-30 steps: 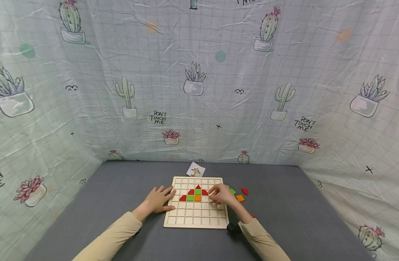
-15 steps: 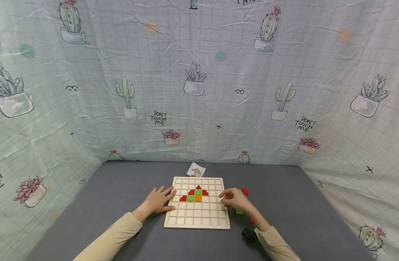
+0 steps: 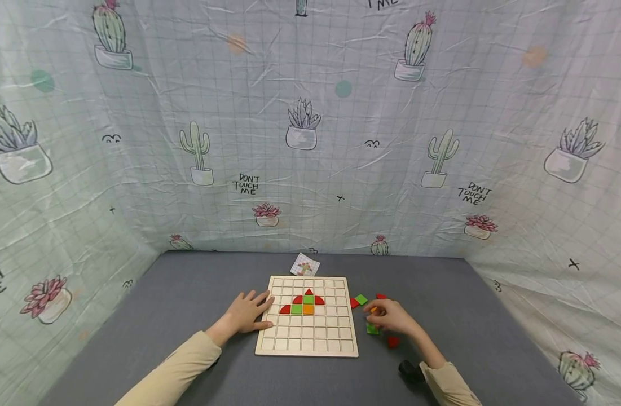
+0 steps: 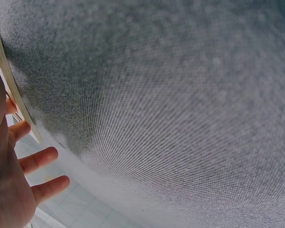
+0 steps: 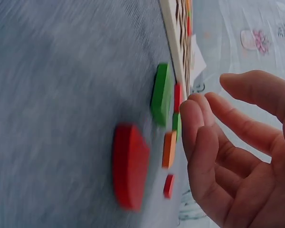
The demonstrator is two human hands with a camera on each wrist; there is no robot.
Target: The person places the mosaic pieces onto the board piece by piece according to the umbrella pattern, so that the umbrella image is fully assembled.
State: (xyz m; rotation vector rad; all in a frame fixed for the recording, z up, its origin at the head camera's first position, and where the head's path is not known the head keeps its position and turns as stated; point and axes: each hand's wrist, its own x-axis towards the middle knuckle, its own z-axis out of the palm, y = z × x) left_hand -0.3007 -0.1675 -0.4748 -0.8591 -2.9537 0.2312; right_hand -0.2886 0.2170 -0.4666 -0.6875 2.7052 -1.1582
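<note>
My left hand (image 3: pixel 245 312) lies spread at the left edge of a wooden grid board (image 3: pixel 310 342), touching it. Set in the board are a red triangle (image 3: pixel 308 292), an orange square (image 3: pixel 307 309), two green squares and several red curved pieces. My right hand (image 3: pixel 390 316) hovers right of the board over loose tiles, its fingers loosely bent and nothing between thumb and fingertips in the right wrist view. Below the fingers lies a green tile (image 3: pixel 372 329); an orange tile (image 3: pixel 373 309) is partly hidden by the hand.
Beside the board's right edge lie a red tile (image 3: pixel 354 303) and a green square (image 3: pixel 361 299). Another red tile (image 3: pixel 393 342) lies nearer me. A printed picture card (image 3: pixel 305 264) sits behind the board. A patterned cloth (image 3: pixel 310 169) hangs around the grey table.
My right hand has moved off the board to the right, above the loose tiles, uncovering the ones at the board's edge. My left hand stays in place.
</note>
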